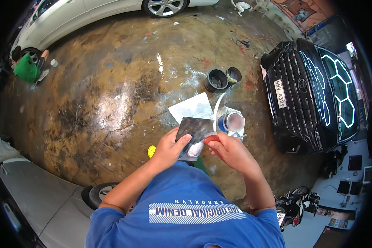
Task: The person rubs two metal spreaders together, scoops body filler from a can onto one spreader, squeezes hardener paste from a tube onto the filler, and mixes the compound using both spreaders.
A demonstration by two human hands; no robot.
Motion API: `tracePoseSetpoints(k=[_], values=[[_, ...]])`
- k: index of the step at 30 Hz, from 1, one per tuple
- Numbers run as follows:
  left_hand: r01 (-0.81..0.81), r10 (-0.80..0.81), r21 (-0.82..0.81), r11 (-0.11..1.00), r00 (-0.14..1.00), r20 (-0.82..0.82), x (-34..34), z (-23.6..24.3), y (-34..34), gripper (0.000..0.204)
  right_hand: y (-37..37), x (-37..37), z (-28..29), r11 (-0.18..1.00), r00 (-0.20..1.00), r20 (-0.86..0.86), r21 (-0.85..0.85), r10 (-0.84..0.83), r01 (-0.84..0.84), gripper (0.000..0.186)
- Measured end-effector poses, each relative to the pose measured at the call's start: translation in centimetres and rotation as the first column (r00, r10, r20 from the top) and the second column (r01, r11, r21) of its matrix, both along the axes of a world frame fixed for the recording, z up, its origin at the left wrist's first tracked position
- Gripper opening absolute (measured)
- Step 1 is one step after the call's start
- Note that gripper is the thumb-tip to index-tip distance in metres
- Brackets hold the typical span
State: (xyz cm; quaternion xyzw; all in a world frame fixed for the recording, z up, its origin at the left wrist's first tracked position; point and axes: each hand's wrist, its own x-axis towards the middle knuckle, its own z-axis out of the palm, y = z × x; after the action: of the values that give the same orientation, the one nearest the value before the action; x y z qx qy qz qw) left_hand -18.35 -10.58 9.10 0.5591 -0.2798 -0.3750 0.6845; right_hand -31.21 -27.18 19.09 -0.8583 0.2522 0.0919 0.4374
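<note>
My left hand (pixel 172 144) grips the lower left edge of a dark, flat, rectangular plate (pixel 195 129) with pale smears, thumb on top. My right hand (pixel 228 149) is closed round the red handle of a putty knife (pixel 213 139). Its thin blade points left and meets the plate's right edge, though I cannot tell whether it presses on it. Just beyond my right hand stands a round can (pixel 234 121) with a blue side and a pinkish-grey top. A white sheet (pixel 192 107) lies past the plate, partly covered by it. Below the plate shows a white rounded object (pixel 195 149).
Two black buckets (pixel 216 80) stand on the stained floor ahead. A black car (pixel 306 95) is at right, a white car (pixel 86 18) far left, a grey car (pixel 41 198) near left. A person in green (pixel 26 68) crouches by the white car. A motorcycle (pixel 297 204) stands lower right.
</note>
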Motion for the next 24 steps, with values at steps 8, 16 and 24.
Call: tracePoseSetpoints(k=[8, 16, 24], values=[[0.003, -0.002, -0.018, 1.0, 0.998, 0.059, 0.0, 0.6, 0.2, 0.032, 0.1, 0.4, 0.3, 0.995, 0.998, -0.011, -0.073, 0.063, -0.064, 0.024], [0.02, -0.02, 0.0, 1.0, 0.999, 0.04, -0.3, 0.3, 0.3, 0.032, 0.3, 0.3, 0.3, 0.985, 0.993, -0.041, -0.13, 0.109, -0.113, 0.024], [0.024, -0.024, -0.003, 1.0, 0.999, -0.025, -0.6, 0.1, 0.3, 0.033, 0.5, 0.4, 1.2, 0.98, 0.991, -0.037, -0.151, 0.129, -0.134, 0.024]])
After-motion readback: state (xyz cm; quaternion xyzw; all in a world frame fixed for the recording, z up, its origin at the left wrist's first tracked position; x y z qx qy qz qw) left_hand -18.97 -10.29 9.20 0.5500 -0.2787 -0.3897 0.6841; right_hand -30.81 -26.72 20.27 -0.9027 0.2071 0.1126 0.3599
